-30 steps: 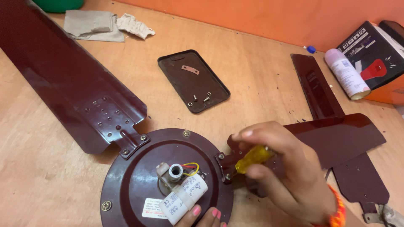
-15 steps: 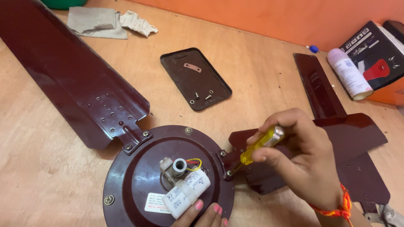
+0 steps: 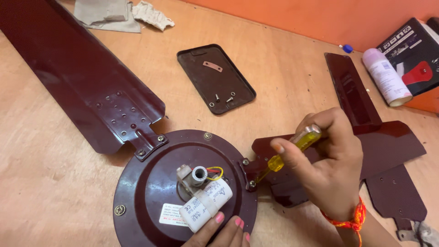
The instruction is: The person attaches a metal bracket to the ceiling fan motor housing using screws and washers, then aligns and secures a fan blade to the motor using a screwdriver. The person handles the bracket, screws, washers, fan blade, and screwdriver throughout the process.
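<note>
Two hands share the work in our single head view. Our right hand (image 3: pixel 331 167) is closed around a screwdriver (image 3: pixel 292 148) with a clear yellow handle, its thin shaft angled down toward the screws (image 3: pixel 249 173) on the bracket at the right edge of the round fan motor housing (image 3: pixel 151 187). Our left hand (image 3: pixel 226 231) shows only its fingertips at the bottom edge, pressed against a white cylindrical capacitor (image 3: pixel 206 203) lying on the housing; we cannot tell whether it grips or merely rests there.

To do this step well, we judge that we should seat the tip squarely in the screw head, keep the shaft in line with the screw rather than slanted, and press down while turning so the tip does not slip and scar the paint. The left hand should brace the housing so it cannot spin.

As for materials, the housing is glossy maroon painted metal, a shallow disc with brass-coloured screws near the rim and a short grey metal shaft collar (image 3: pixel 199 174) at its centre, beside red and yellow wires. One long maroon fan blade (image 3: pixel 77 73) is bolted at upper left; loose blades (image 3: pixel 384 146) lie at right. A dark, rounded rectangular metal tray (image 3: pixel 192 68) holds small screws and a coppery strip. The table (image 3: pixel 55 183) is pale, matt wood
</note>
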